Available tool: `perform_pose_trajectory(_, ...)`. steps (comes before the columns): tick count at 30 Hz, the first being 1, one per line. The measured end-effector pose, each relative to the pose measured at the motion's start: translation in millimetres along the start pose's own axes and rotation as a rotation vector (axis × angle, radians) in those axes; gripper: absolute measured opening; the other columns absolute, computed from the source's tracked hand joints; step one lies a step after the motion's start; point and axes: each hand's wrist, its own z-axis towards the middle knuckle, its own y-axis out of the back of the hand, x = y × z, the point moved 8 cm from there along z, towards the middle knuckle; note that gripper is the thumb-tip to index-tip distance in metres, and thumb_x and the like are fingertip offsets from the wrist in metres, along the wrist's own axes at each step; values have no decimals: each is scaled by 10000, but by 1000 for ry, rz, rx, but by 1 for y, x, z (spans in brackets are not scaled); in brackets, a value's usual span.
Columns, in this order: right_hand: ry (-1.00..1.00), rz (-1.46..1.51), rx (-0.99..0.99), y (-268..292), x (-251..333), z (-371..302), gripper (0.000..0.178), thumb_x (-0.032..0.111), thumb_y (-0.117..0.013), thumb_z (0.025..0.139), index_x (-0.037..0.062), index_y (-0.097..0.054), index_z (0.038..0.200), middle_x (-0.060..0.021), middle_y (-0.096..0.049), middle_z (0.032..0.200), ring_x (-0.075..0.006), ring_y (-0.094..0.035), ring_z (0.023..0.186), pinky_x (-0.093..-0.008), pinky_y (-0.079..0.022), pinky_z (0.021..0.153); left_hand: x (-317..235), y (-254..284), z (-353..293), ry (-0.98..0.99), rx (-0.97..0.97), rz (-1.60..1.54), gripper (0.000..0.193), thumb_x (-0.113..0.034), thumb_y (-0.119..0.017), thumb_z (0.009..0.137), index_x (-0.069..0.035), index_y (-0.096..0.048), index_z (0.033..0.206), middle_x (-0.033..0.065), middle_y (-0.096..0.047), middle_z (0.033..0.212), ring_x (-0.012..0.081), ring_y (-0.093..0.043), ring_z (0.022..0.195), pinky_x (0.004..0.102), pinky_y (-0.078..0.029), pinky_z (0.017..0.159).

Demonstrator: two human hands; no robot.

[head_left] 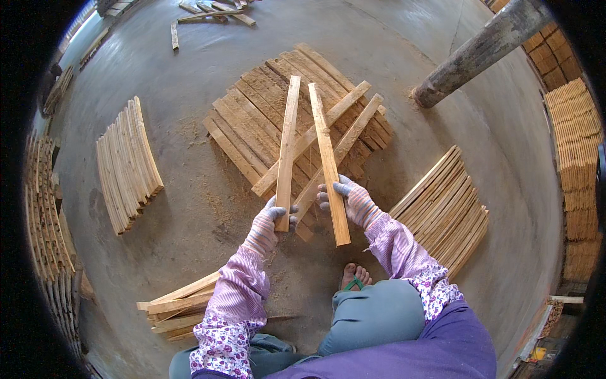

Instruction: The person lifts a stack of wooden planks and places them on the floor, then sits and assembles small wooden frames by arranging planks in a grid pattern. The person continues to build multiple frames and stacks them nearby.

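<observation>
In a striped, grey-palmed glove, my left hand is closed round the near end of a wooden slat. My right hand, gloved the same way, grips a second wooden slat near its lower end. Both slats point away from me, their far ends closer together than their near ends. Beneath them, two loose slats lie crosswise on a broad layer of boards dusted with sawdust. Parts of my fingers are hidden behind the slats.
Stacks of slats stand at left and right. A loose bundle lies by my left knee. A slanting metal post rises at upper right. Tall wood piles line the right side; scattered slats lie at the back.
</observation>
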Motion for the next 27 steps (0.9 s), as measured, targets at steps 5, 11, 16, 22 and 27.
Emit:
perform_pose_trajectory(5, 42, -80, 1, 6, -8, 3, 444, 143, -498, 1045, 49, -386, 1464, -182, -632, 1234, -314, -686, 1009, -457, -618, 835, 9, -15, -6, -57, -87, 55, 601, -340, -582, 995, -116, -408, 1525, 100, -675, 1047, 187, -660, 771, 318, -578, 709)
perform_pose_trajectory(11, 130, -200, -67, 15, -26, 15, 525, 122, -543, 1014, 51, -397, 1513, -100, -586, 1363, -218, -551, 1227, -387, -422, 1087, 27, -55, -23, -360, -67, 1041, 786, -243, -774, 879, -46, -382, 1531, 248, -561, 1413, 321, -551, 1318, 388, -450, 1078)
perform_pose_trajectory(16, 161, -224, -86, 16, -33, 18, 528, 126, -545, 1010, 48, -400, 1512, -105, -586, 1364, -234, -555, 1224, -397, -426, 1088, 32, -44, -26, -310, -93, 971, 722, -171, -754, 891, -29, -410, 1510, 200, -606, 1365, 268, -585, 1256, 370, -456, 1055)
perform_pose_trajectory(22, 149, -180, -110, 3, -30, 10, 490, 165, -527, 1034, 44, -427, 1498, -107, -591, 1345, -225, -555, 1216, -390, -425, 1084, 43, -28, -18, -169, 107, 348, 625, -82, -690, 942, -28, -431, 1508, 102, -592, 1371, 175, -555, 1247, 321, -449, 1053)
perform_pose_trajectory(27, 286, -522, -175, -1, -27, 8, 587, 316, -647, 984, 5, -459, 1445, -138, -624, 1270, -227, -599, 1142, -359, -479, 997, 43, -46, -24, -137, 170, 320, 625, -82, -692, 946, -35, -429, 1511, 78, -590, 1370, 169, -557, 1227, 317, -452, 1044)
